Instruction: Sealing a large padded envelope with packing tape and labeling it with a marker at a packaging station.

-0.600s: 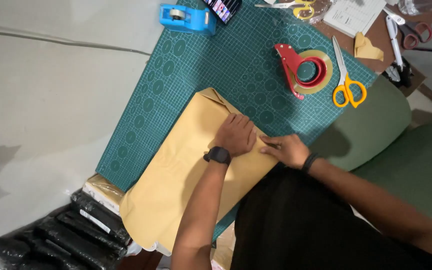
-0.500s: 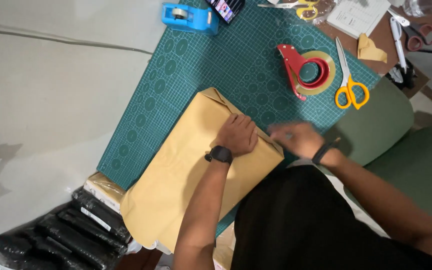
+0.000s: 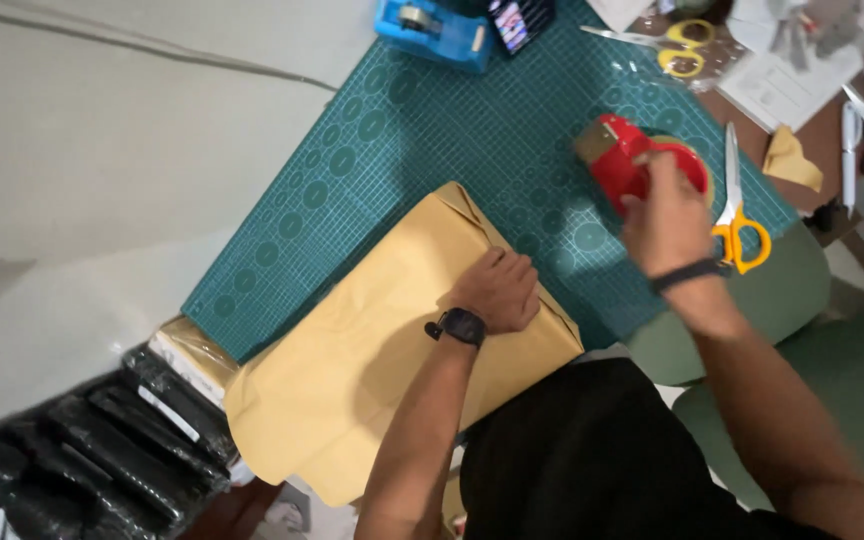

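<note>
Wrapping a parcel in brown paper on a green cutting mat (image 3: pixel 402 130) laid over the counter. The left hand (image 3: pixel 497 290) lies palm-down with fingers curled on the folded flap of the brown paper parcel (image 3: pixel 372 350), pinning the fold; it presses and does not grip. The parcel sits at the near edge of the mat, its loose paper overhanging the counter's near edge. The right hand (image 3: pixel 667 215) closes around the red tape dispenser (image 3: pixel 627 165) toward the mat's right edge, just beside the yellow-handled scissors (image 3: pixel 737 225). Step in hand, as judged: fetching tape while the fold is held. The next move would call for bringing the dispenser to the flap without easing the left hand's pressure. A blue dispenser (image 3: pixel 432 30) rests at the far edge; black-wrapped packages (image 3: pixel 102 440) lie beyond the near-left corner.
</note>
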